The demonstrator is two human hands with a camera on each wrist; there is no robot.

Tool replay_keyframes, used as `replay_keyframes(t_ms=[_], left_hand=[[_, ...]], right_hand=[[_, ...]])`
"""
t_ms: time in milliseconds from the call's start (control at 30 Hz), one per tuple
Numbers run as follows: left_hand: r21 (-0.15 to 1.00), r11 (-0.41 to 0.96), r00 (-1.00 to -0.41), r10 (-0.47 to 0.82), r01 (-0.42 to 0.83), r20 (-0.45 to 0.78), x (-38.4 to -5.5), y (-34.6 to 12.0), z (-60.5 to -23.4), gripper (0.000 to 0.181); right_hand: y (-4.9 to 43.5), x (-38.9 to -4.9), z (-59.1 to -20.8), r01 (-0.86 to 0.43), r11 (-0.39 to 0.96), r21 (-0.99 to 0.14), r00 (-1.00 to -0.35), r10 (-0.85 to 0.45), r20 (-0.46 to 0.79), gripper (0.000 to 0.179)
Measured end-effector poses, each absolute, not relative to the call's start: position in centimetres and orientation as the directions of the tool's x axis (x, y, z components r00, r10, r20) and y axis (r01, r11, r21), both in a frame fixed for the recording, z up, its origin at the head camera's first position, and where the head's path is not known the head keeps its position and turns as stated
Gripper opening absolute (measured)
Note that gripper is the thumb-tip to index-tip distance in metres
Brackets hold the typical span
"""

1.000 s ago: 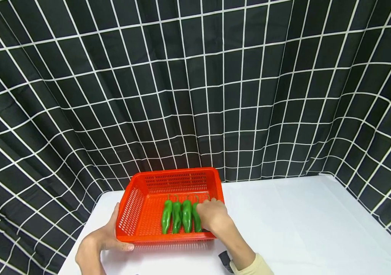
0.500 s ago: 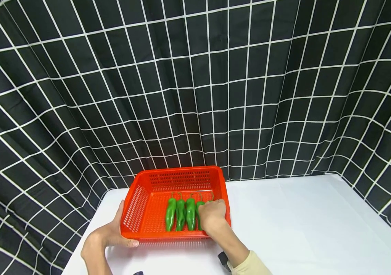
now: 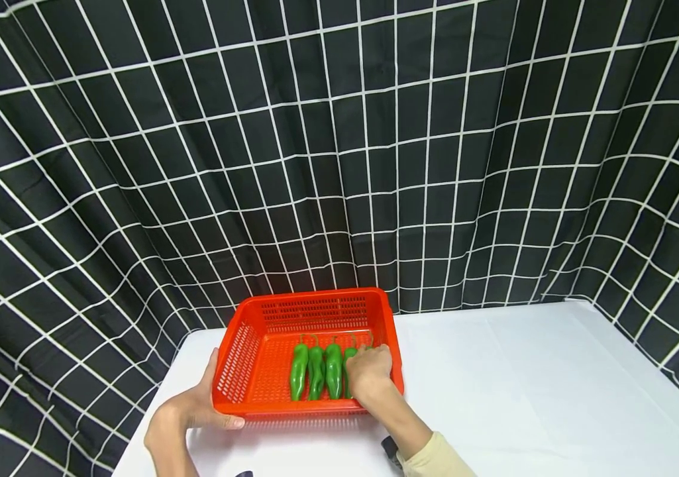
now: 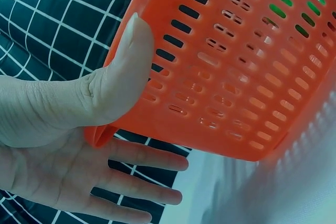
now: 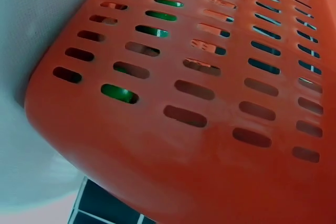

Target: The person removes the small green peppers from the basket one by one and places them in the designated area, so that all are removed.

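Observation:
An orange-red perforated plastic basket (image 3: 309, 409) sits on the white table. Several long green peppers lie side by side inside, among them a glossy one (image 3: 334, 371), stems toward the far wall. My left hand (image 3: 192, 404) braces the front left corner; in the left wrist view its thumb (image 4: 134, 61) lies along the wall and its other fingers stretch straight past the corner. Inside the right end, my right hand (image 3: 371, 371) curls over the rightmost green pepper (image 3: 370, 338), of which only the tip and stem show. The basket wall (image 5: 173, 150) hides this hand in the right wrist view.
A white cloth (image 3: 530, 391) covers the table, extending to the right of the basket. Behind and at both sides hangs a black curtain (image 3: 375, 165) with white grid lines. A small dark object (image 3: 245, 474) shows at the bottom edge.
The whole scene has shifted rightward in the head view. Against the basket, my right hand has moved slightly left, uncovering its front right corner. My left hand stays at its corner.

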State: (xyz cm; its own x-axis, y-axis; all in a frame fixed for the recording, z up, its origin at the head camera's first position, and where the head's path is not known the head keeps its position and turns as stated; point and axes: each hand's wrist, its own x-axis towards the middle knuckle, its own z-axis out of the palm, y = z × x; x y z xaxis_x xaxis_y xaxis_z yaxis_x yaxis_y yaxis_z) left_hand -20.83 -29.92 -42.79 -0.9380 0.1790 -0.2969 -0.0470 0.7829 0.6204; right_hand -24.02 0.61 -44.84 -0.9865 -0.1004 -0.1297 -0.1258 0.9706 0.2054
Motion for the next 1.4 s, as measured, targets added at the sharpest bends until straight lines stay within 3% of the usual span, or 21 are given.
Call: replay_keyframes(t_ms=[533,967,1233,1400], left_hand=[[0.602,0.798,-0.936,0.187,-0.033,-0.299,-21.5,-30.3,-42.0,0.161],[0.640,0.766,-0.936,0.181,-0.059,-0.303,-20.7,-29.7,-43.3,0.160],[0.653,0.757,-0.938,0.201,-0.035,-0.282,-21.0,-29.7,-43.3,0.160],[0.629,0.777,-0.938,0.191,-0.036,-0.290,-21.1,-29.9,-43.1,0.162]], right_hand=[[0.3,-24.5,-45.0,-0.088,0.981,0.173,-0.992,-0.070,-0.109,0.069],[0.9,-24.4,-45.8,-0.137,0.983,0.124,-0.985,-0.121,-0.127,0.062],[1.0,-24.8,-45.7,-0.154,0.985,0.072,-0.980,-0.144,-0.135,0.075],[0.9,-24.9,-45.9,-0.159,0.986,0.048,-0.983,-0.154,-0.095,0.067]])
